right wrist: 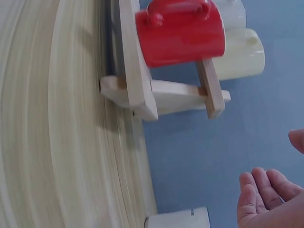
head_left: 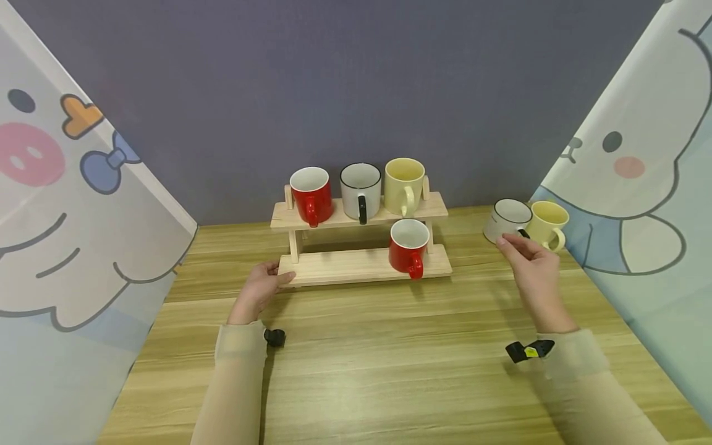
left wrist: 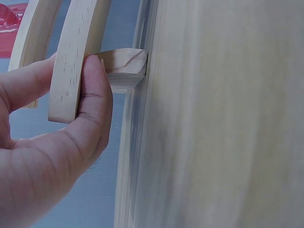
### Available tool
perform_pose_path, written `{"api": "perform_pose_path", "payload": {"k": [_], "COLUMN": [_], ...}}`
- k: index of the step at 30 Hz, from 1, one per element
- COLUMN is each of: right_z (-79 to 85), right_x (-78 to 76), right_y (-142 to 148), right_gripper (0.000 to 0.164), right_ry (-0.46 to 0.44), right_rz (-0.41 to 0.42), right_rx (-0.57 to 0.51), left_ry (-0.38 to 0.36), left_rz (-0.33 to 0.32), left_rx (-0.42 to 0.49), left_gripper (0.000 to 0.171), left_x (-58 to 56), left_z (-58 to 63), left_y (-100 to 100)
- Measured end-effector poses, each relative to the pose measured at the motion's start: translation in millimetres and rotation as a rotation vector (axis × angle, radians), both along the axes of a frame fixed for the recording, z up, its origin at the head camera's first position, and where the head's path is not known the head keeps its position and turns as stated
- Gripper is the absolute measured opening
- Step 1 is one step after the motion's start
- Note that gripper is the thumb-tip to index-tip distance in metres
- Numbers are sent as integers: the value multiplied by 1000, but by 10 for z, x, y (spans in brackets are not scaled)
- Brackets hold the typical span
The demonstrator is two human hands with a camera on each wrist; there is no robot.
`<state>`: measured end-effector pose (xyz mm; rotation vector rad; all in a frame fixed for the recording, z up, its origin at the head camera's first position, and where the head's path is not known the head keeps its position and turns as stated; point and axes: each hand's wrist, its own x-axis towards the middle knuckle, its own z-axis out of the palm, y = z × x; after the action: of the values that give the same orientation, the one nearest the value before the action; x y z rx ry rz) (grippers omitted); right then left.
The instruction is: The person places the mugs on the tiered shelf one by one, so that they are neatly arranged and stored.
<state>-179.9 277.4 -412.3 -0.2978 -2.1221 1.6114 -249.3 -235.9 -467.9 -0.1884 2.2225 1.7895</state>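
At the left end of the two-tier wooden rack [head_left: 339,267], my left hand [head_left: 258,285] pinches the lower board [left wrist: 66,80] between thumb and fingers. My right hand [head_left: 533,272] is in front of a white mug [head_left: 495,227] with a black rim and black handle, overlapping its handle side in the head view. In the right wrist view, the thumb and fingers [right wrist: 262,187] are apart with nothing between them. A red mug [head_left: 402,256] sits at the right end of the lower board, handle toward me.
On the upper board stand a red mug [head_left: 319,201], a white mug [head_left: 350,201] and a yellow mug [head_left: 395,194]. Another yellow mug [head_left: 536,230] stands beside the white one on the table [head_left: 356,371]. A dark wall [head_left: 356,80] rises behind; printed panels flank both sides.
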Motion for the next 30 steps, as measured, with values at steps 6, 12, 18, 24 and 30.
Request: {"api": "perform_pose_path", "payload": {"k": [6,12,18,24,30], "right_z": [-18,-35,-47,-84,-164], "right_x": [-42,-98,-157,-183,-242], "right_y": [138,310,450,577,698], "right_gripper": [39,39,40,46,53], "right_ry": [12,5,-38,-93,-162], "right_rz": [-7,-36,-101,-128,-138], "right_rx": [-75,-58,11,10,63], "left_ry": [-9,-13,2,14,17], "left_rz": [12,15,14,7,6], "left_rx": [10,24,39,47,53], "left_gripper": [77,78,73,69,69], "left_x": [-7,-10,-15,-14,-24], "left_z": [-12,-20,-21,-25,-33], "left_y": [0,0,4,8,10]}}
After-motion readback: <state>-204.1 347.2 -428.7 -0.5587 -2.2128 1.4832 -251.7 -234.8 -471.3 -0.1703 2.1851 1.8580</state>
